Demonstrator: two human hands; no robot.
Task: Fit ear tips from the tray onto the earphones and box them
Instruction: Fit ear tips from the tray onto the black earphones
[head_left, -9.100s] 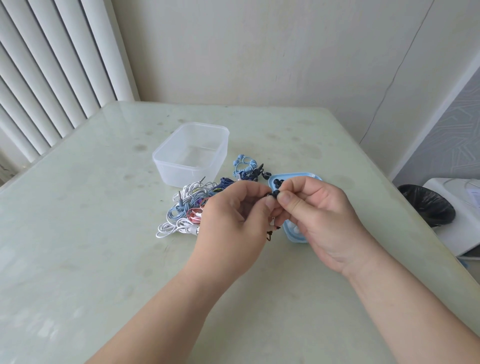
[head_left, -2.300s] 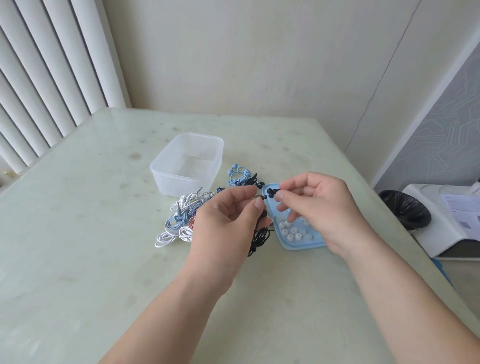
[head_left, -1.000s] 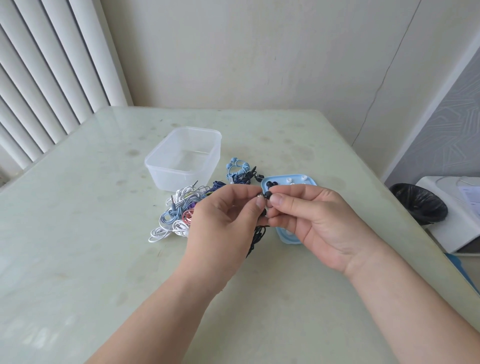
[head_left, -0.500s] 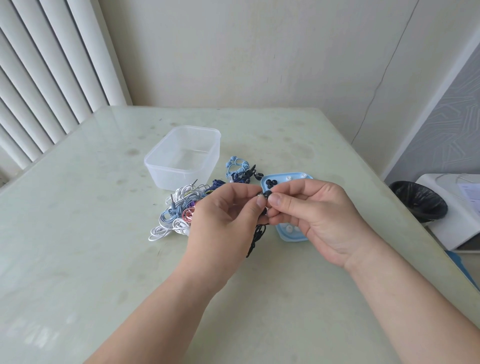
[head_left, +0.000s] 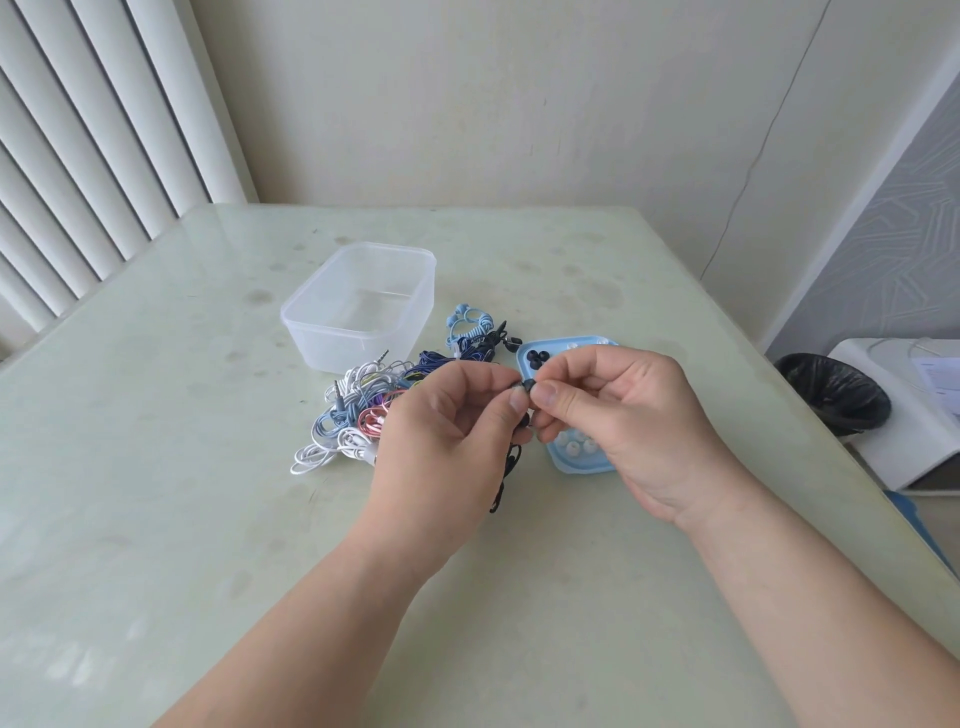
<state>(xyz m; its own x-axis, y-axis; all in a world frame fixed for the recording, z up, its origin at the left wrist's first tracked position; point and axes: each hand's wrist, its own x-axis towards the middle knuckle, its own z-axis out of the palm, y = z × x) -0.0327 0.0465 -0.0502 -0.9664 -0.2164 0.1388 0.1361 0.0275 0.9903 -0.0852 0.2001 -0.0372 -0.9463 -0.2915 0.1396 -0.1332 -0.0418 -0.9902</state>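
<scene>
Earphone (head_left: 512, 458) in left hand (head_left: 441, 431) meets ear tip (head_left: 528, 385) in right hand (head_left: 634, 415).

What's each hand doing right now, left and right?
Left hand: closed, pinching the black earphone.
Right hand: closed, pinching a black ear tip onto it.

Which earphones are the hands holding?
The black earphones: the left hand and right hand pinch one bud between them, cord dangling. The white, pink and blue ones lie in the pile.

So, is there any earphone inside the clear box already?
No, the clear box looks empty; the earphones lie piled beside it.
</scene>
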